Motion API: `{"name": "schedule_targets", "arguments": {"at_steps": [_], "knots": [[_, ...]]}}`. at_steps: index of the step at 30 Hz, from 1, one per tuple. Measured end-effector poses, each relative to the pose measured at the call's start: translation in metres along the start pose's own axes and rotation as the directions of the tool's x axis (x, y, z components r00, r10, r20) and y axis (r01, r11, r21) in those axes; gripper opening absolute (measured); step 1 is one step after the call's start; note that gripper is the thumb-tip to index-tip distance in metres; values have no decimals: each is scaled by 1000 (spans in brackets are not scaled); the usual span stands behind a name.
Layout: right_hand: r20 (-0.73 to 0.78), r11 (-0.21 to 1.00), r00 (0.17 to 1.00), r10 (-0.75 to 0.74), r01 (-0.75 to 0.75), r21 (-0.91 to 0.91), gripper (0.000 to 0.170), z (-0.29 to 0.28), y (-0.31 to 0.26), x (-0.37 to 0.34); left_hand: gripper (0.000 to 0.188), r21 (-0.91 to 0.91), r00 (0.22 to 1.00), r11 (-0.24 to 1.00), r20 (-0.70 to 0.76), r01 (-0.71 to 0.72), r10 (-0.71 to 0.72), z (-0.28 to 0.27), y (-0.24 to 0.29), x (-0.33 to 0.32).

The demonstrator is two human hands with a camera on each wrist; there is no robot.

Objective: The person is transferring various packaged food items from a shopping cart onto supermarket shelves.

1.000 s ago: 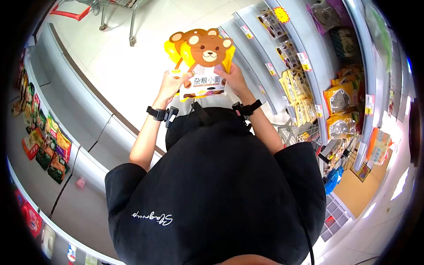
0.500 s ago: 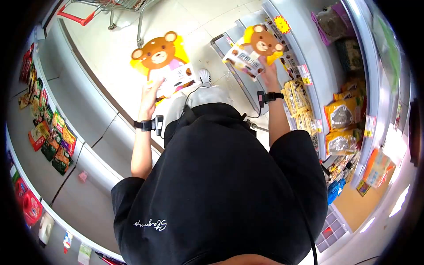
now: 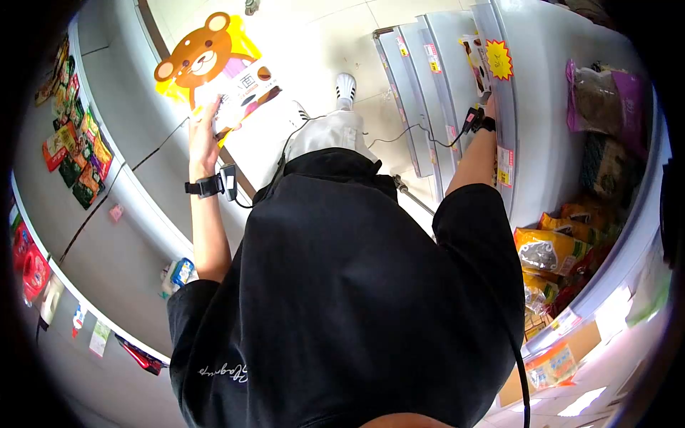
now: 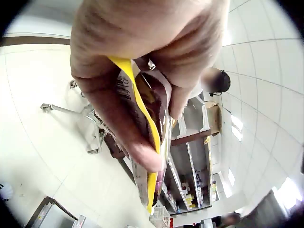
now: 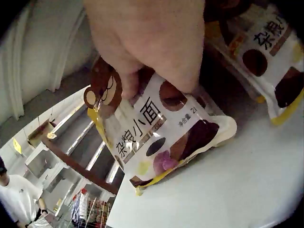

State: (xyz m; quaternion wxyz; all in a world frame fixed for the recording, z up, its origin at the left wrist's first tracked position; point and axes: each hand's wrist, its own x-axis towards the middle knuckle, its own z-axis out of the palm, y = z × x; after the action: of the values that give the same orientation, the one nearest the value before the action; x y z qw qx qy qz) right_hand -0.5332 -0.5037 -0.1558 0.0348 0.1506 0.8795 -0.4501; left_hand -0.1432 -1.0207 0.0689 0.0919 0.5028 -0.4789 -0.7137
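Note:
My left hand [image 3: 203, 139] grips the lower edge of a bear-printed noodle bag [image 3: 246, 89], held out at the front left. Seen from the left wrist, thumb and fingers pinch the bag's yellow edge [image 4: 137, 95] from both sides. On the right, my right hand [image 5: 147, 38] reaches into the shelf and holds a second noodle bag [image 5: 152, 130] from above, fingers curled over its front. This bag is tilted, its lower edge close over the pale shelf board [image 5: 228, 175]. Beside it lies another noodle bag [image 5: 270, 61] of the same print. In the head view the shelf edge partly hides the right hand.
Grey shelving with price tags [image 3: 432, 57] runs along the right, with yellow food packs [image 3: 549, 250] and a purple pack [image 3: 606, 107] farther along. On the left stands a shelf unit [image 3: 135, 207] with colourful snack packets [image 3: 78, 157]. A cable [image 3: 399, 132] hangs between the wrists.
The two noodle bags, held together at first, have been parted. The left hand moved left with one; the right hand carried the other right and into the shelf.

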Motion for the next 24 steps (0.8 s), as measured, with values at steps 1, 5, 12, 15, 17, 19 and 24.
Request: {"name": "schedule_targets", "arguments": {"at_steps": [1, 5, 12, 15, 17, 19, 24], "knots": [[-4, 1000, 1000, 1, -1, -13, 28, 3, -2, 2, 35, 0, 1000, 1000, 28, -1, 1, 2, -1, 0], [-22, 995, 1000, -19, 16, -96, 28, 25, -11, 5, 36, 23, 995, 1000, 102, -11, 9, 16, 7, 4], [-50, 955, 995, -88, 70, -287, 30, 47, -21, -2, 32, 22, 985, 999, 172, -33, 29, 21, 17, 8], [-42, 932, 992, -116, 94, -351, 32, 45, -18, -7, 31, 104, 985, 994, 172, -26, 7, 20, 22, 4], [-2, 905, 986, -168, 153, -397, 33, 45, -23, -5, 30, 150, 982, 983, 168, -107, 81, 14, 21, 2], [7, 893, 983, -183, 169, -416, 35, 40, -16, -4, 29, 353, 971, 906, 116, -235, 207, 2, 0, 3], [-14, 899, 997, -70, 57, -434, 39, 8, 32, -5, 25, 115, 952, 982, 284, -151, 113, 15, -3, -13]]}}
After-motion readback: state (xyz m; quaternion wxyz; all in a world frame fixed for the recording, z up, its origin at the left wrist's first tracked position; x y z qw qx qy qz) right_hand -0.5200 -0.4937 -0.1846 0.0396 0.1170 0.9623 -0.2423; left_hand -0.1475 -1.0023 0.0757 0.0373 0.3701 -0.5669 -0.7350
